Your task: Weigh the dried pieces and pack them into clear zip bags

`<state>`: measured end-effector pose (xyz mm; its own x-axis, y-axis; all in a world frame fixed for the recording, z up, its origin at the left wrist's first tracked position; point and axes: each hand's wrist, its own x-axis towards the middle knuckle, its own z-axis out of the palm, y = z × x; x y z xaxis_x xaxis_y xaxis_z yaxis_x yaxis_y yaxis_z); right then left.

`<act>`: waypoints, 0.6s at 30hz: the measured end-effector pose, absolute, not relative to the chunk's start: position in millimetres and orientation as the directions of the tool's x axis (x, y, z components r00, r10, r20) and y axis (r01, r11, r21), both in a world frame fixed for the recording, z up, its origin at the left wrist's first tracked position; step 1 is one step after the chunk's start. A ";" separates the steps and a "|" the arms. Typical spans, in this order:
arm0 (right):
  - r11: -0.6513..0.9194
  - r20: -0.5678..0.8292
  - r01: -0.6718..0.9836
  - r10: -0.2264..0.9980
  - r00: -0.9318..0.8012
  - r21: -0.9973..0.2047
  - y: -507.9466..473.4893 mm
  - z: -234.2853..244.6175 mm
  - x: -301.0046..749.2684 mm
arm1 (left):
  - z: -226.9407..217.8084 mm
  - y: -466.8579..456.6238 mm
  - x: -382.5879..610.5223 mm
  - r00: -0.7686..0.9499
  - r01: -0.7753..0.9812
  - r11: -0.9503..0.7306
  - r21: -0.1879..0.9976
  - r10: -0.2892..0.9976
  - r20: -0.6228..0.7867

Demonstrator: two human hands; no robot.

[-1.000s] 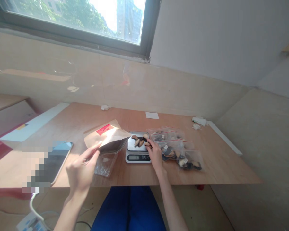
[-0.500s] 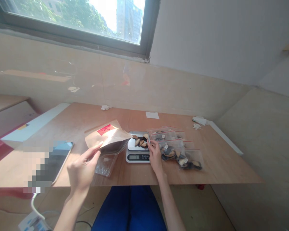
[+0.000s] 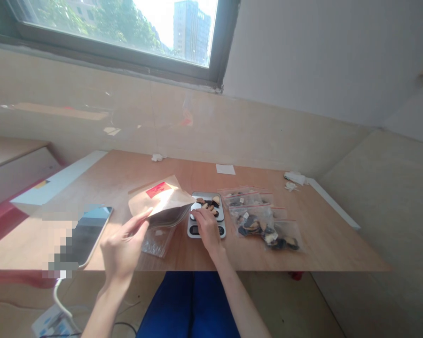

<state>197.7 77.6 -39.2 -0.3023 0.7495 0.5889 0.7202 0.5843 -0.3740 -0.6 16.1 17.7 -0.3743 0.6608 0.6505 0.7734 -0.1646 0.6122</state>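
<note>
My left hand (image 3: 123, 246) pinches the lower edge of a brown paper pouch (image 3: 158, 199) with a red label, holding it tilted with its mouth toward the scale. A small digital kitchen scale (image 3: 207, 217) stands at the middle of the table with several dark and tan dried slices (image 3: 211, 203) on its platform. My right hand (image 3: 206, 226) rests over the scale's front, fingers bunched near the slices beside the pouch mouth; what they pinch is hidden. An empty clear zip bag (image 3: 157, 240) lies under the pouch.
Several filled clear zip bags (image 3: 264, 225) lie right of the scale. A phone (image 3: 88, 232) lies at the left near the table's front edge. A white slip (image 3: 225, 169) and white scraps (image 3: 292, 180) sit toward the back wall. A white board (image 3: 59, 180) runs along the left side.
My right hand has moved left from the right side of the scale to its front left, next to the pouch mouth. The left hand and pouch have stayed put.
</note>
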 end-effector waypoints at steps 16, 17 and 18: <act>0.621 0.490 0.572 0.780 -0.388 -0.536 26.5 6.6 124.7 | 6.0 3.0 -0.3 -0.283 0.794 -0.230 0.563 0.681 0.676; 0.617 0.460 0.590 0.785 -0.414 -0.522 37.5 4.9 117.4 | 3.4 0.7 0.1 -0.265 0.793 -0.250 0.555 0.680 0.684; 0.624 0.450 0.597 0.780 -0.435 -0.504 48.7 2.8 110.4 | 0.5 -2.0 0.8 -0.246 0.790 -0.267 0.552 0.686 0.684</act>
